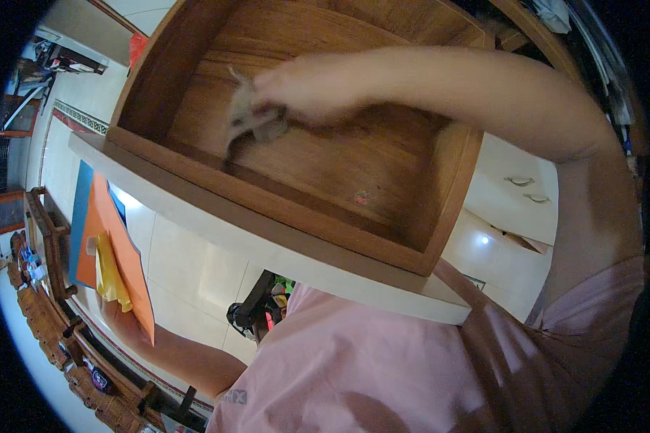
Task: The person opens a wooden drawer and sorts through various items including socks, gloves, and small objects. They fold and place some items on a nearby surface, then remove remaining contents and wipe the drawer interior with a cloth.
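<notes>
An open wooden drawer (303,216) with a pale front panel (271,243) lies before me. Inside it, my right hand (281,94), blurred, is closed on a crumpled greyish cloth (249,116) near the drawer floor. A small red-and-green thing (361,198) is on that floor, nearer the front right corner. At the left, outside the drawer, my left hand (107,306) is mostly hidden behind an orange sheet (122,238), which it holds up with a blue sheet (81,216) behind and a yellow crumpled piece (110,276) over its front.
Beyond the drawer's right side are white cabinet fronts with metal handles (520,181). Tiled floor (195,260) shows below the front panel. Wooden furniture (49,319) stands at the far left, and a dark object with colourful items (265,303) is beside my shirt.
</notes>
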Tool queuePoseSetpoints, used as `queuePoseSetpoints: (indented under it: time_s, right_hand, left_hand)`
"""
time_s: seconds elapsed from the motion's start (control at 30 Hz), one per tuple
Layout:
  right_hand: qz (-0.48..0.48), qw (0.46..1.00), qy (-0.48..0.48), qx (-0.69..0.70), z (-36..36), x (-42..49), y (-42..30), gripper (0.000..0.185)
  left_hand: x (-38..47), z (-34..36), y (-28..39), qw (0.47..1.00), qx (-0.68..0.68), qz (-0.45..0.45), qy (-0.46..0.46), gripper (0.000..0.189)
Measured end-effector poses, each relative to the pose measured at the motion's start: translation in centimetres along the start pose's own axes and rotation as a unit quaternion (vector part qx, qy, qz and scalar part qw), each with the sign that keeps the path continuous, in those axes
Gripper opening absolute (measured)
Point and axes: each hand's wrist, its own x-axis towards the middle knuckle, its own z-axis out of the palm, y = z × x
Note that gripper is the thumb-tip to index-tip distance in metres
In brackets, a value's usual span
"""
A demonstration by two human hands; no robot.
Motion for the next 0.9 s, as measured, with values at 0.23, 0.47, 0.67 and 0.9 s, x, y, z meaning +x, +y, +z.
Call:
queuePoseSetpoints:
  time_s: [0.23,0.47,0.67,0.9]
  right_hand:
    - [0.064,0.952,-0.3,-0.003,-1.5,-5.8,-2.5,0.026]
    - [0.103,0.967,-0.231,0.024,-3.8,-7.3,-0.3,0.029]
    - [0.041,0.951,-0.306,0.031,-0.7,-8.2,-1.7,0.053]
    - [-0.064,0.981,-0.169,-0.074,3.0,-7.6,-3.1,0.038]
  left_hand:
    - [-0.2,-1.0,-0.6,1.0,0.007,0.008,0.003,0.041]
    - [-0.5,-1.2,-1.5,1.0,0.011,0.009,-0.002,0.04]
    - [-0.6,-1.9,-1.9,1.0,0.008,0.007,-0.005,0.04]
    - [-0.5,-1.2,-2.0,0.999,-0.029,-0.004,-0.025,0.04]
